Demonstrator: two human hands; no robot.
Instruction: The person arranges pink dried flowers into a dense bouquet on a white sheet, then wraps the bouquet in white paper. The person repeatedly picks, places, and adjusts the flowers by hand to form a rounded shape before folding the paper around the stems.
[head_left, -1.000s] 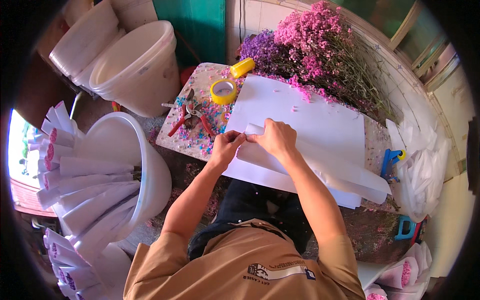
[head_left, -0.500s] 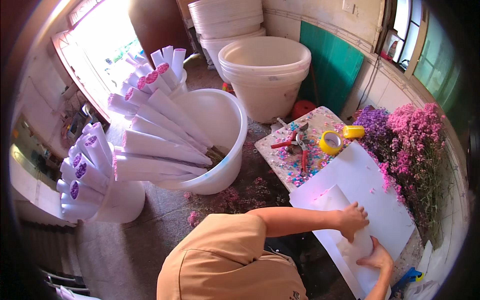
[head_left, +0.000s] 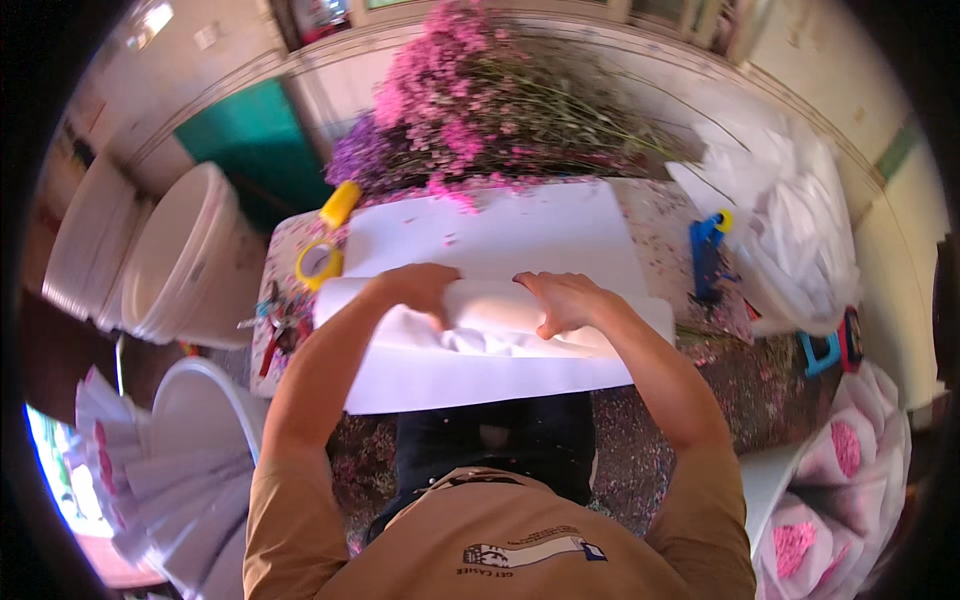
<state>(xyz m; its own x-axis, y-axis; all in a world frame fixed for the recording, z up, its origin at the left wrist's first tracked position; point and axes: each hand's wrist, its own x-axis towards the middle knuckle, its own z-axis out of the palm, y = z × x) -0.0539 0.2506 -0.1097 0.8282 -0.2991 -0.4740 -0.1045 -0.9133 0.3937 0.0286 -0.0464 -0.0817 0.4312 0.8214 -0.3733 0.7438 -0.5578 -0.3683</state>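
A white paper roll (head_left: 495, 304) lies crosswise on large white paper sheets (head_left: 540, 225) on the table in front of me. My left hand (head_left: 418, 290) curves over its left part, thumb on the near side and fingers over the top. Around the roll's right part bends my right hand (head_left: 566, 302), its thumb also toward me. Both hands hold the roll, and a gap separates them. The paper looks creased between and below them. Whatever the roll has inside is hidden.
Pink and purple dried flowers (head_left: 440, 110) lie along the back. At left are yellow tape (head_left: 319, 264) and red-handled pliers (head_left: 272, 345); at right, a blue tape dispenser (head_left: 707, 250) and white plastic bags (head_left: 785, 200). Wrapped bouquets (head_left: 835, 490) and white tubs (head_left: 190, 250) flank me.
My view has swung right to face the table squarely. Both hands are still on the paper roll, now spaced apart along it.
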